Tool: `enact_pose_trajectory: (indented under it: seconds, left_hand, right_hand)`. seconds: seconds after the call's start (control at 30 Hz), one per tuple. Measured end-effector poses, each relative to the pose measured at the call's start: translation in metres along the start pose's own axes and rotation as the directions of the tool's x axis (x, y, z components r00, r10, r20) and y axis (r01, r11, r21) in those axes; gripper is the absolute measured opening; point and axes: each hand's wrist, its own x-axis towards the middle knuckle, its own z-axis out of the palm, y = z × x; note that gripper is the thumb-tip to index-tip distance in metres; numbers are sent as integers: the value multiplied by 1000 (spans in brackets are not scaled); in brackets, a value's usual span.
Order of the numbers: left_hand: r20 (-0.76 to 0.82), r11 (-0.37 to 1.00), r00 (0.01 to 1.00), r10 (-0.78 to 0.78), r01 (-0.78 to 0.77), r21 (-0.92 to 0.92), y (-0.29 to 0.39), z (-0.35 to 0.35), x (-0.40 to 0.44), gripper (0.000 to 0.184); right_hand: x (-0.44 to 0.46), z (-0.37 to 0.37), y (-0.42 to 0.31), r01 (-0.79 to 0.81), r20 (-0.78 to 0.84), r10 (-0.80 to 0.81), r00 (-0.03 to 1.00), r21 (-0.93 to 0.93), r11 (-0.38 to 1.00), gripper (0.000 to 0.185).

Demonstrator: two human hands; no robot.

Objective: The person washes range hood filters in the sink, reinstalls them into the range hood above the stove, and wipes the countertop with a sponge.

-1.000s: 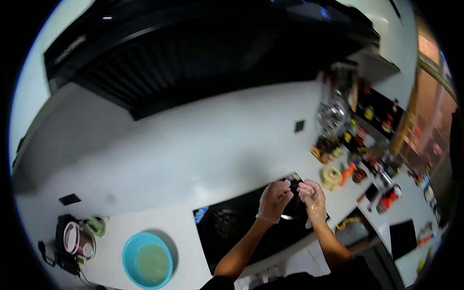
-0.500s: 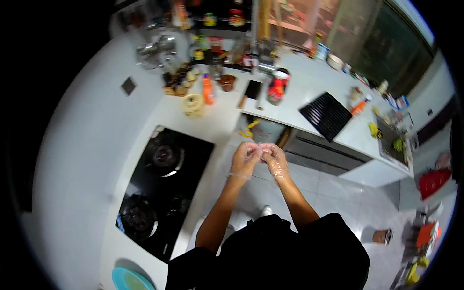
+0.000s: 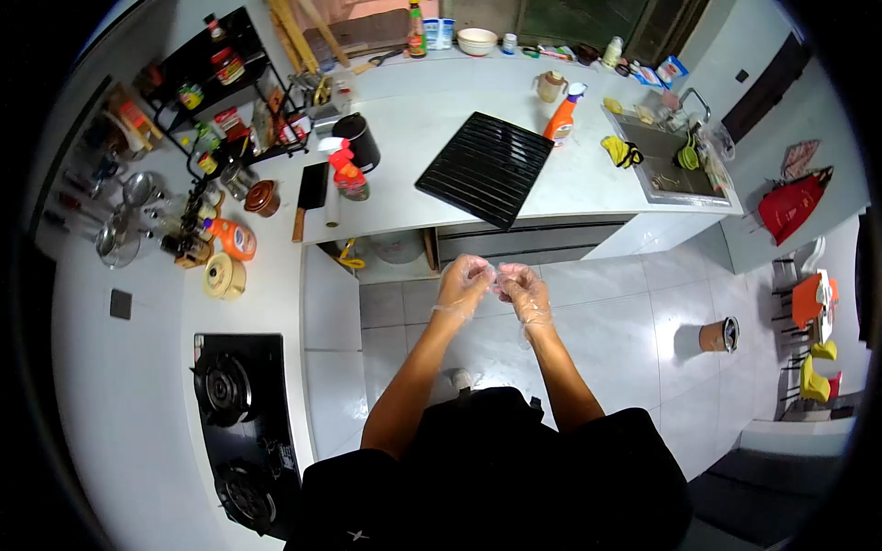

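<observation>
Both of my hands wear thin clear plastic gloves and are held up in front of my body, over the grey floor. My left hand has its fingers curled in, with the fingertips pressed together. Close beside it, my right hand makes a similar pinch, a small gap between the two. Loose glove film shows around the fingertips and wrists. Anything small inside the fingers is hidden. Beyond the hands, a black ridged rack lies on the white counter, its near corner overhanging the front edge.
An orange spray bottle, a red-topped spray bottle and a cleaver are on the counter. A sink is at the right, a gas stove at the left. A brown bin stands on the floor.
My view has turned to the right, so the rack and sink sit nearer the middle and the stove further left. The hands stay close together, with a slightly wider gap.
</observation>
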Motion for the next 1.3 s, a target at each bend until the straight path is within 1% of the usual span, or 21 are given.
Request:
enact_pose_trajectory:
  seconds: [0.07, 0.17, 0.2, 0.3, 0.33, 0.43, 0.47, 0.53, 0.57, 0.6, 0.7, 0.73, 0.77, 0.83, 0.87, 0.9, 0.97, 1.0, 1.1, 1.2, 1.3]
  left_hand:
    - [22, 997, 999, 23, -25, 68, -13, 3, 29, 21]
    - [35, 992, 999, -35, 31, 124, -7, 12, 68, 23]
    - [64, 992, 997, -50, 42, 117, -8, 14, 83, 25]
    - [41, 979, 982, -187, 183, 86, -12, 21, 134, 26]
    - [41, 976, 978, -204, 200, 83, -16, 23, 153, 26]
    - [8, 964, 965, -264, 264, -29, -40, 28, 216, 26]
    - [-10, 949, 949, -314, 313, -42, -48, 30, 239, 27]
    - [-23, 918, 926, -377, 370, -142, -50, 36, 275, 28]
    - [-28, 897, 911, -411, 399, -192, -52, 39, 293, 29]
    - [11, 865, 895, -446, 434, -252, -57, 40, 312, 31]
    - [-86, 764, 820, -565, 481, -430, -77, 57, 350, 42]
    - [-88, 725, 786, -612, 513, -459, -91, 60, 365, 45]
    - [-61, 644, 760, -647, 501, -578, -106, 66, 373, 44]
    - [-2, 452, 716, -698, 438, -777, -117, 73, 383, 43]
    - [8, 417, 725, -689, 404, -814, -123, 75, 386, 44]
    - [-32, 421, 709, -704, 381, -823, -123, 78, 388, 45]
    - [-116, 432, 674, -729, 323, -842, -124, 86, 394, 46]
    - [-160, 455, 671, -724, 291, -841, -123, 89, 396, 46]
    - [-207, 446, 683, -700, 192, -874, -123, 99, 403, 44]
    - [-169, 366, 738, -653, 112, -924, -129, 104, 417, 33]
    - [-128, 274, 716, -686, 91, -958, -150, 106, 438, 20]
  right_hand:
    - [14, -9, 1, -25, 9, 25, 1000, 26, 999, 25]
    - [33, -18, -7, -23, -33, 24, 999, 18, 1000, 26]
    - [43, -24, -7, -8, -37, 9, 999, 12, 1000, 28]
    - [78, -40, -8, 10, -57, -12, 998, -24, 1000, 30]
    - [92, -45, -13, 3, -72, -6, 997, -47, 999, 30]
    - [128, -52, -36, -46, -134, 31, 991, -111, 993, 29]
    - [140, -53, -44, -62, -157, 41, 987, -130, 990, 28]
    - [166, -60, -60, -105, -171, 78, 982, -151, 983, 28]
    - [179, -63, -67, -129, -177, 100, 979, -160, 979, 28]
    - [191, -65, -74, -126, -186, 94, 978, -167, 978, 28]
    - [220, -68, -86, -114, -194, 79, 978, -173, 978, 30]
    - [226, -68, -88, -107, -189, 74, 979, -169, 980, 31]
    - [233, -70, -90, -99, -182, 69, 981, -164, 981, 31]
    - [245, -77, -94, -141, -162, 106, 981, -223, 965, 32]
    - [248, -80, -95, -156, -162, 119, 980, -240, 958, 33]
    - [252, -84, -95, -171, -160, 132, 978, -258, 951, 33]
    - [260, -93, -94, -179, -182, 138, 974, -236, 955, 32]
    - [266, -100, -91, -201, -184, 162, 970, -217, 955, 32]
    - [287, -123, -76, -238, -139, 213, 967, -189, 953, 31]
    - [316, -147, -60, -265, -75, 255, 964, -186, 946, 31]
    - [351, -173, -54, -269, 4, 275, 961, -196, 943, 32]
